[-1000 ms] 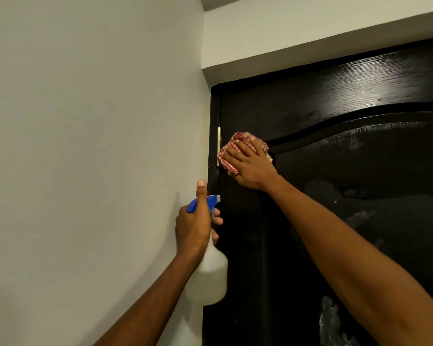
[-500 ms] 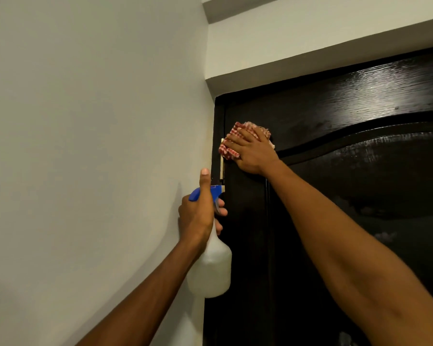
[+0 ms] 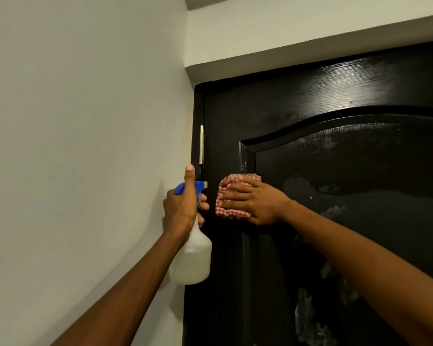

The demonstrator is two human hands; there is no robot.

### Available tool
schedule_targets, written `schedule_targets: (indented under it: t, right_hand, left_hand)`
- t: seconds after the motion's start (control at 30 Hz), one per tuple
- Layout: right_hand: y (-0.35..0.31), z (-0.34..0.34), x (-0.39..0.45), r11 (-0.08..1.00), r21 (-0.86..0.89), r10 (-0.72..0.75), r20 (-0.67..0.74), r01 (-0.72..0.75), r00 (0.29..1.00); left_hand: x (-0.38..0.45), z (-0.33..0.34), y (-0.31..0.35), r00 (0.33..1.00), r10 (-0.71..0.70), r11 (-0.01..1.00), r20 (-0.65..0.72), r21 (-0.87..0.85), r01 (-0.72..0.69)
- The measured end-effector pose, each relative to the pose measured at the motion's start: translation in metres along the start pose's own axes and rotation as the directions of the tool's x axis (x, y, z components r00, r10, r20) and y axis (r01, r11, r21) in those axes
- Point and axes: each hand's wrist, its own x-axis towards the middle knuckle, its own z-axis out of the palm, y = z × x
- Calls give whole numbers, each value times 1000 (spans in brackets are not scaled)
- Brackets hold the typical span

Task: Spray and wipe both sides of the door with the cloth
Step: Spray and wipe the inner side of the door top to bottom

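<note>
- Now my right hand (image 3: 254, 202) lies flat on the red and white checked cloth (image 3: 231, 196), with the fingers straight and a little spread, pointing left.
- The cloth is folded into a pad under my fingers. It sticks out past my fingertips on the left, and along the top and bottom of my hand.
- My palm presses the cloth against the dark door (image 3: 335, 221), on the flat strip between the door's left edge and the raised panel.
- My left hand (image 3: 183, 208) grips the spray bottle (image 3: 191, 258) around its neck. The thumb points straight up and one finger curls over the trigger.
- The bottle has a blue top (image 3: 201, 185) and a cloudy white body that hangs below my hand. Its nozzle points right, toward the cloth, and sits just beside it without touching.
- A pale metal hinge (image 3: 201, 144) shows on the door's left edge, above my left thumb.
- The door looks shiny near the top, with wet smears lower down on the panel.
- The plain white wall (image 3: 85, 146) fills the left side.
</note>
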Motion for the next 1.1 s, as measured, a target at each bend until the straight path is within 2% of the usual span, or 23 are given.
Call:
schedule_targets:
  t: [0.07, 0.17, 0.23, 0.3, 0.47, 0.53, 0.6, 0.67, 0.77, 0.83, 0.87, 0.93, 1.0, 1.07, 1.1]
  right_hand:
    - [31, -8, -10, 977, -33, 207, -98, -211, 973]
    - [84, -34, -18, 841, 20, 534, -198, -541, 822]
    - [91, -45, -15, 766, 43, 635, -204, -641, 745]
    - [75, -38, -8, 739, 73, 667, -221, -670, 712]
    - [-14, 3, -12, 823, 90, 565, -243, -561, 789]
    - [-56, 18, -36, 856, 92, 516, -207, -508, 831]
    - [-105, 38, -72, 911, 94, 412, -153, -402, 898]
    - [-139, 52, -109, 969, 45, 247, -88, -244, 965]
    - [-126, 49, -125, 999, -42, 14, 28, -12, 1000]
    - [-90, 37, -112, 997, -71, 17, 32, -15, 999]
    - [-69, 28, -103, 993, -74, 97, 10, -96, 995]
    - [-26, 6, -81, 938, -37, 341, -54, -343, 938]
    - [8, -15, -57, 815, 53, 579, -124, -577, 806]
    - [12, -25, -33, 686, 163, 728, -145, -709, 670]
    - [3, -23, -22, 658, 205, 752, -142, -724, 643]
  left_hand:
    - [2, 5, 6, 1000, 24, 1000, 7, 3, -24]
    - [10, 10, 13, 999, 33, 999, 4, 5, -33]
    - [13, 10, 13, 999, 31, 999, 13, 17, -31]
    - [11, 10, 8, 1000, 10, 1000, 22, 24, -11]
    - [-1, 9, -18, 999, -33, 999, 19, 39, 32]
    - [-10, 8, -25, 999, -49, 996, 21, 71, 48]
    - [-21, 3, -33, 997, -71, 994, 31, 89, 68]
    - [-30, 0, -36, 995, -88, 993, 46, 84, 84]
    - [-36, -4, -31, 994, -96, 994, 57, 59, 93]
    - [-34, -6, -28, 994, -97, 994, 45, 57, 94]
    - [-33, -6, -27, 995, -94, 994, 41, 59, 91]
    - [-31, -9, -26, 994, -98, 994, 44, 46, 96]
    - [-31, -12, -27, 993, -110, 994, 48, 22, 109]
    - [-33, -16, -29, 992, -123, 992, 36, 14, 122]
    - [-34, -19, -30, 991, -130, 991, 27, 17, 129]
